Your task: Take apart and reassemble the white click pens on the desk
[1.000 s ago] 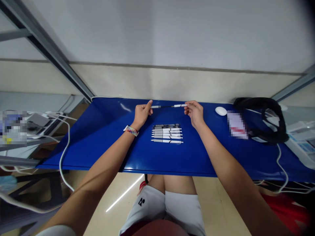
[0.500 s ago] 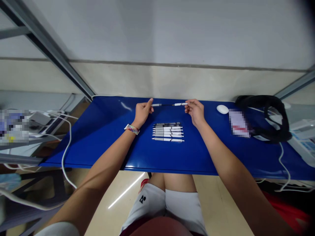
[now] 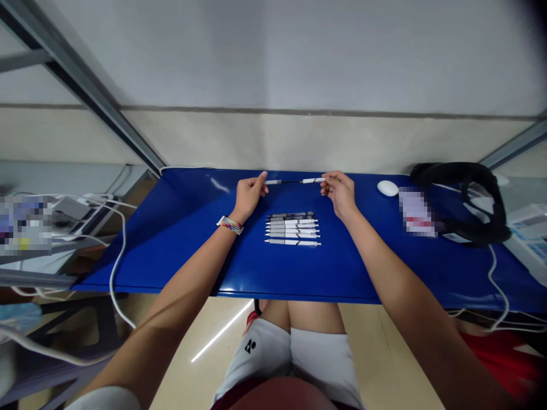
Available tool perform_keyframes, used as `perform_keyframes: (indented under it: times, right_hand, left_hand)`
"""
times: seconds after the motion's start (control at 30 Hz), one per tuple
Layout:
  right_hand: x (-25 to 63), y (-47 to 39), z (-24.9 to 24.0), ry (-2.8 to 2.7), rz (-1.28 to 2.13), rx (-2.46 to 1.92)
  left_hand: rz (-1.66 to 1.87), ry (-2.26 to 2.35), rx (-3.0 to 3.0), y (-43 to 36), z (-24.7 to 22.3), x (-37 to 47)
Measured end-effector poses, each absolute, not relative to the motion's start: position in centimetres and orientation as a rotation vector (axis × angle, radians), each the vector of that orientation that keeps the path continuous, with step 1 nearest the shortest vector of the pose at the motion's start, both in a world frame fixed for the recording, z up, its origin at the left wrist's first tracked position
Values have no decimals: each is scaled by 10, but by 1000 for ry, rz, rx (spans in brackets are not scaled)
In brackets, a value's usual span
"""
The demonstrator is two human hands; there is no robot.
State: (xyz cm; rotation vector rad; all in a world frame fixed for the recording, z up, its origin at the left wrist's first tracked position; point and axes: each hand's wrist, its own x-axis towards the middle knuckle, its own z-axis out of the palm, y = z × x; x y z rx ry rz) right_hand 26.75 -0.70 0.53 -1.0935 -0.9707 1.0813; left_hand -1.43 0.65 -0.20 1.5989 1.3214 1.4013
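My left hand [image 3: 250, 196] pinches a grey pen grip section [image 3: 273, 182] near the far side of the blue table. Opposite it, my right hand [image 3: 339, 192] holds a white pen barrel [image 3: 314, 180] between closed fingers. A thin dark refill [image 3: 291, 181] spans the space between the two parts, level with them. Nearer to me, several white and grey pens [image 3: 294, 234] lie side by side in a stack of rows, tips to the left. A darker pen [image 3: 293, 216] lies at the far side of that group.
The blue table [image 3: 171, 239] meets a wall behind. At right are a white mouse [image 3: 387, 188], a blurred packet [image 3: 416, 212] and a black strap device [image 3: 474, 233] with a cable. Metal frame posts [image 3: 115, 117] and white cables [image 3: 123, 239] stand left.
The view has shifted very slightly. Both hands keep their hold on the pen parts, with almost no visible movement.
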Motion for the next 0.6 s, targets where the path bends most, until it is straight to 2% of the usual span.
perform_keyframes:
  times: [0.6]
  right_hand:
    - [254, -14, 2, -1035, 1163, -1054]
  left_hand:
    - [1267, 1262, 1699, -3, 5, -11]
